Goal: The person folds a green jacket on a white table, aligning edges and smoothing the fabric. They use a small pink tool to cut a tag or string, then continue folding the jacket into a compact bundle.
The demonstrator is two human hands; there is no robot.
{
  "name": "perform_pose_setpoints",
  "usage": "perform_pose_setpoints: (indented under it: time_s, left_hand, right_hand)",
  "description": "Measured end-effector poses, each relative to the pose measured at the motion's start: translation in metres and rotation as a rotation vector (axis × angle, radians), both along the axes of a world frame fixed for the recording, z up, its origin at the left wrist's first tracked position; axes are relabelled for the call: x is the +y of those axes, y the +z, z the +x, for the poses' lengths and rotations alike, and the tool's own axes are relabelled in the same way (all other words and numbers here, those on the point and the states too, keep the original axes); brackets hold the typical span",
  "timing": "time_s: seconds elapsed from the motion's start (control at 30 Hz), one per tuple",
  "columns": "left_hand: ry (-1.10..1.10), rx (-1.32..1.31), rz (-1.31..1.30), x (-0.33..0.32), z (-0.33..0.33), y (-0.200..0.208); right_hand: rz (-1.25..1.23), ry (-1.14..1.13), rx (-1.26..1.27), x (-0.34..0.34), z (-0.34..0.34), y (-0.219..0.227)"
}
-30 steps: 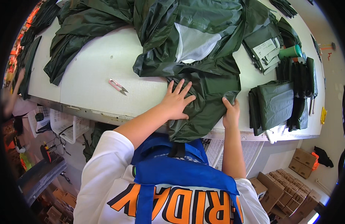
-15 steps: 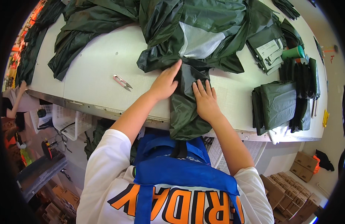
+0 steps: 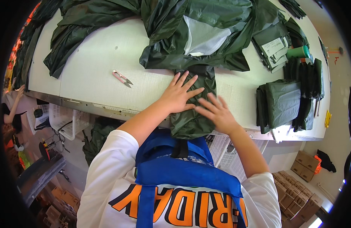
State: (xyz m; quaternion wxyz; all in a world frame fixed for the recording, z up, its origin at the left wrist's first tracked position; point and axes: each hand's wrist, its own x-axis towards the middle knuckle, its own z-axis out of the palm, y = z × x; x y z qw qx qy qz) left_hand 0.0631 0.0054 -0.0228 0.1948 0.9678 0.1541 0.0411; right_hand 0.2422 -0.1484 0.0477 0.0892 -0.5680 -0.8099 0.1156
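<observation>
A dark green, shiny garment with a white mesh patch is spread over the far part of the table. From under its near edge a narrow flat piece of the same green fabric runs toward me and hangs over the table's front edge. My left hand lies on this piece with fingers spread. My right hand, slightly blurred, is over the piece's right side, fingers apart; whether it touches the fabric I cannot tell. Left of my left hand lies a pair of thread snips.
Folded green bundles are stacked at the right, with labelled packets and a green roll behind them. More green fabric lies at the far left. White crates stand below the table edge. Another person's arm shows at the left.
My left hand has flattened and moved toward me and right on the fabric. My right hand has shifted slightly nearer to me. The fabric piece now lies flatter.
</observation>
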Motion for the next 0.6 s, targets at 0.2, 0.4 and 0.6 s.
perform_pose_setpoints:
  time_s: [0.2, 0.4, 0.6]
  left_hand:
    - [0.243, -0.315, -0.921, 0.018, -0.018, -0.002]
    - [0.271, -0.49, -0.225, -0.016, -0.017, 0.047]
    - [0.103, -0.2, -0.09, -0.035, -0.011, -0.015]
  right_hand:
    - [-0.065, -0.872, 0.652, 0.029, -0.002, -0.06]
    - [-0.122, -0.885, 0.476, 0.044, -0.001, -0.061]
    - [0.208, -0.664, 0.407, 0.029, -0.001, -0.053]
